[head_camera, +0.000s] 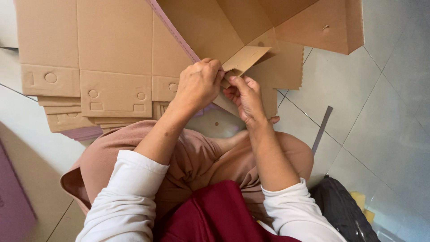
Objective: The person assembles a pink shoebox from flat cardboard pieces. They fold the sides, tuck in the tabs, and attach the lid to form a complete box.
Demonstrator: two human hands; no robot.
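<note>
Both hands are closed on one small cardboard flap of a partly folded brown box lying on the tiled floor. The flap's near end is pinched by the left hand from the left and by the right hand from just below; neither is clearly nearer. The flap's long axis is seen running diagonally, its free end pointing up and to the right, away from the person. A stack of flat cardboard blanks lies to the left.

Soft, even daylight, faint sheen on the floor tiles, mild softness toward the frame edges.
</note>
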